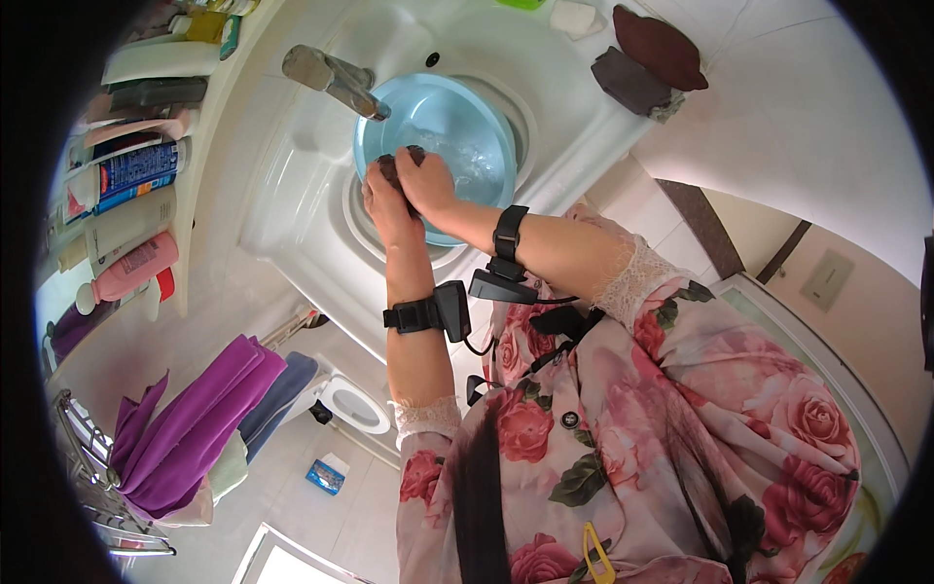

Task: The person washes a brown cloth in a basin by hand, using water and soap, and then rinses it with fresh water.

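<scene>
A small dark wet cloth (pixel 389 172) is bunched between my two hands, over the near left rim of a light blue plastic basin (pixel 507 157). My left hand (pixel 387 208) grips it from the left, and my right hand (pixel 429 184) is closed on its right part. Much of the cloth is hidden by the fingers. The basin stands in a white washbasin (pixel 306 212) and holds rippling water. A metal faucet (pixel 337 82) reaches over the basin's upper left rim.
Toiletry bottles (pixel 139 266) line a shelf (pixel 191 182) at the left. Folded dark cloths (pixel 657 47) and white soap (pixel 573 17) lie at the sink's upper right. Purple towels (pixel 197 423) hang from a metal rack (pixel 87 445) at lower left. A toilet (pixel 357 405) is below.
</scene>
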A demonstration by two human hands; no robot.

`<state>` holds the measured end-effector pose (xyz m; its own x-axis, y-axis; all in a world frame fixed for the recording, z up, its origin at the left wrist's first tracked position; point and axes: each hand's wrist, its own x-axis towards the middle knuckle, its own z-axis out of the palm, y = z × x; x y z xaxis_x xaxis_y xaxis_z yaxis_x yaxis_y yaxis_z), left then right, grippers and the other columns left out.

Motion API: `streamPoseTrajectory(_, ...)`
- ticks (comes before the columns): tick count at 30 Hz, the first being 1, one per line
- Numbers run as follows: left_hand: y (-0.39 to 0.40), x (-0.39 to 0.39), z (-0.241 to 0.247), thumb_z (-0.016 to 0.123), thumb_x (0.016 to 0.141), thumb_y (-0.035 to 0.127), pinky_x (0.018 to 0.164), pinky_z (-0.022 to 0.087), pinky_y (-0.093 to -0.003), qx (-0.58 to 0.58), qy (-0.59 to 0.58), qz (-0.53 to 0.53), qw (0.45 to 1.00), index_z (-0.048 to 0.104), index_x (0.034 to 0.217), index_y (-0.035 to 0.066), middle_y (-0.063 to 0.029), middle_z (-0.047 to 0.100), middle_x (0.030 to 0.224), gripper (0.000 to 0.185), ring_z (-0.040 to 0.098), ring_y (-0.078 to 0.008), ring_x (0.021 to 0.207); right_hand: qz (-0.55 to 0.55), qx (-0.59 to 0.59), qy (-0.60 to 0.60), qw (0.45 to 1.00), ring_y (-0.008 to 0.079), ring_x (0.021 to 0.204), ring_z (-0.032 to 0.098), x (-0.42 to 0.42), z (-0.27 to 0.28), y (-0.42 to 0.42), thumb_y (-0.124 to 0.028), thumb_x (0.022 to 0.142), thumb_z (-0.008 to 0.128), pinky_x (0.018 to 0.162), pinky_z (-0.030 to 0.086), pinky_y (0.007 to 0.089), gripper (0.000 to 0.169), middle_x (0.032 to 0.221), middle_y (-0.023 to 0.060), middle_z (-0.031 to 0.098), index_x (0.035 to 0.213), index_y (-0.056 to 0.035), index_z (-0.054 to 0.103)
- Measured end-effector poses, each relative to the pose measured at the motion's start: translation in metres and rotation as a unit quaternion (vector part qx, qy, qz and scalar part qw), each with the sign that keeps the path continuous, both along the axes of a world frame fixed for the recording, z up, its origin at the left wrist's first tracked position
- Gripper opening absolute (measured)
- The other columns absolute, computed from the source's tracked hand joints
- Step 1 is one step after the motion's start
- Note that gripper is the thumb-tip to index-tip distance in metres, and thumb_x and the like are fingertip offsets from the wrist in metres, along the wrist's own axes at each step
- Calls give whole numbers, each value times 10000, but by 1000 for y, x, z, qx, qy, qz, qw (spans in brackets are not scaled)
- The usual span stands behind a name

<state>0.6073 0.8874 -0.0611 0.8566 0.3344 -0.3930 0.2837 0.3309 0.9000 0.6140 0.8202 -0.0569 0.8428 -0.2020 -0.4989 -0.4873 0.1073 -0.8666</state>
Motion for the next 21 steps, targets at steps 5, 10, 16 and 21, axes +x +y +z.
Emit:
streamPoseTrajectory(5,-5,1,-4,456,868,214,662,478,-322,-26,5,69,997,560,918,-7,-73,575,854,249,560,-196,765,23,-6,39,999,436,765,595,5,-11,1,-395,809,481,708,459,471,479,741,290,598,753,56,634)
streamPoseTrajectory(10,2,-10,-7,466,870,248,673,473,-323,-25,46,97,994,575,917,1,-63,568,856,274,556,-180,771,25,-14,35,999,387,720,609,-7,-13,9,-401,799,493,663,461,427,505,730,261,612,762,88,618)
streamPoseTrajectory(16,65,-34,-18,433,919,380,755,479,-314,-51,51,124,990,554,1026,50,-65,582,972,367,572,-176,858,224,175,80,955,264,1055,520,-19,-1,12,-491,828,537,816,474,384,706,1240,165,450,1327,-59,288)
streamPoseTrajectory(21,149,-33,8,382,931,455,857,456,-366,-2,-30,197,980,506,1106,51,-91,552,1088,457,555,-224,964,282,182,78,939,251,1067,494,-29,18,19,-406,839,545,831,440,399,618,1225,142,462,1322,-99,312)
